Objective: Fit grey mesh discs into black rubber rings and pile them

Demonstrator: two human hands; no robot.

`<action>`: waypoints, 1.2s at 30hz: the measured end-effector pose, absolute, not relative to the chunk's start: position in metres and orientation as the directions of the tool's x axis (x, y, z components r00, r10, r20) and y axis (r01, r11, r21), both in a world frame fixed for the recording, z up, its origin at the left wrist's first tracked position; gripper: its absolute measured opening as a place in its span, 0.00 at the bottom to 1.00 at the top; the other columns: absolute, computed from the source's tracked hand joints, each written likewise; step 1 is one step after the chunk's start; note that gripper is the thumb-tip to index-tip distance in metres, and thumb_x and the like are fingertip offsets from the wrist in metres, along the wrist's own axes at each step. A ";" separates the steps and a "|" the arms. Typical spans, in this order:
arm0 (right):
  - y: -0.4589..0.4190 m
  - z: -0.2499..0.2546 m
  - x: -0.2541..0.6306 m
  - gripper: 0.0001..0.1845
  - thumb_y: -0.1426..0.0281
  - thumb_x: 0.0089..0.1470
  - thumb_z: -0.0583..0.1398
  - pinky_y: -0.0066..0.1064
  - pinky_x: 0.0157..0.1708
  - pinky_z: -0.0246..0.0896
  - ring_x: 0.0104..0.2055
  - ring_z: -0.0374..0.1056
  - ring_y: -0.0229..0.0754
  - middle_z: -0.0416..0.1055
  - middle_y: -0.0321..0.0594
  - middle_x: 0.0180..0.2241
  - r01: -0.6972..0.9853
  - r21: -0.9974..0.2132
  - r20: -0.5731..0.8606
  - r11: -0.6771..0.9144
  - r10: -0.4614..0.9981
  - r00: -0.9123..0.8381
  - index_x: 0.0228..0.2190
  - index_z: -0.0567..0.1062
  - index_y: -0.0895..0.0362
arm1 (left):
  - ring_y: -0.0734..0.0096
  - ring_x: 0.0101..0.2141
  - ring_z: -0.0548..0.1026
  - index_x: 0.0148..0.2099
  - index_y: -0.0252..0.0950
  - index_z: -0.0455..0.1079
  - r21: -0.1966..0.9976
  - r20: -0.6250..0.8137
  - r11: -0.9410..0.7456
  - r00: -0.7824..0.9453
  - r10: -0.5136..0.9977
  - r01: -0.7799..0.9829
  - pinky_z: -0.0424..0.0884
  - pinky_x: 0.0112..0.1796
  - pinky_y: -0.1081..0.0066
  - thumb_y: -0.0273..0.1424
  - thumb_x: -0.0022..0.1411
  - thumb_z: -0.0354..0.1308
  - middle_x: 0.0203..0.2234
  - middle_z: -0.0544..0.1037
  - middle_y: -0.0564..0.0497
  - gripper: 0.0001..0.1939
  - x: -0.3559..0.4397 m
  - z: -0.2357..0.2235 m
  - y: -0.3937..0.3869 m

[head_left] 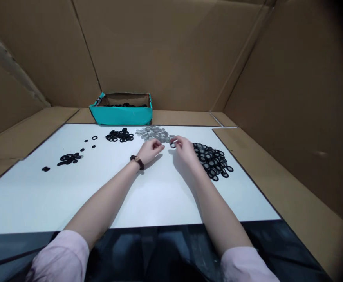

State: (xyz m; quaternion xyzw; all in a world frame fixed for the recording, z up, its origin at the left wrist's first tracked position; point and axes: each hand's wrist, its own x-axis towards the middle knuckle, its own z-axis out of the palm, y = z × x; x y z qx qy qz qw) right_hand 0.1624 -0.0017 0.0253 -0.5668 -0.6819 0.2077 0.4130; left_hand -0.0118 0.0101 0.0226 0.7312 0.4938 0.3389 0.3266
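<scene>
My right hand [185, 148] pinches a black ring [173, 145] between thumb and fingertips, just above the white tabletop. Close by on its left is my left hand [150, 149], with a dark beaded bracelet at the wrist. Its thumb and fingers are pressed together; whatever they may hold is too small to make out. Beyond both hands lies a pile of clear grey discs [154, 134]. To the right of my right hand, partly behind it, spreads a heap of black rings with grey centres [214, 161].
A turquoise box [121, 116] with dark pieces inside stands at the back. Plain black rings [119, 135] lie in front of it. Small black discs [68, 158] are gathered on the left, with several strays around. Cardboard walls [171, 55] enclose the white table [159, 196].
</scene>
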 end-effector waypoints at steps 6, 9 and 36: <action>0.014 0.007 0.202 0.14 0.77 0.46 0.49 0.37 0.36 0.56 0.32 0.61 0.47 0.68 0.47 0.26 0.772 -0.633 0.409 -0.060 0.820 0.399 0.28 0.75 0.58 | 0.59 0.40 0.69 0.34 0.35 0.67 0.573 0.491 -0.008 -0.335 0.804 0.820 0.62 0.42 0.62 0.27 0.59 0.47 0.33 0.72 0.43 0.07 -0.070 0.011 0.041; 0.020 -0.006 0.209 0.12 0.78 0.44 0.51 0.38 0.33 0.54 0.35 0.59 0.50 0.67 0.50 0.24 0.800 -0.581 0.383 -0.150 0.817 0.431 0.22 0.74 0.58 | 0.54 0.44 0.66 0.39 0.33 0.67 0.604 0.488 0.142 -0.505 0.711 0.784 0.61 0.43 0.58 0.25 0.58 0.48 0.37 0.69 0.41 0.09 -0.105 0.006 0.053; 0.005 0.002 0.130 0.09 0.64 0.46 0.54 0.30 0.28 0.57 0.26 0.63 0.38 0.67 0.37 0.22 0.144 -0.970 0.208 0.197 0.975 0.071 0.27 0.68 0.57 | 0.68 0.37 0.71 0.39 0.35 0.71 0.721 0.494 -0.468 0.095 0.865 0.511 0.65 0.40 0.70 0.29 0.61 0.50 0.35 0.76 0.46 0.09 0.023 0.012 0.003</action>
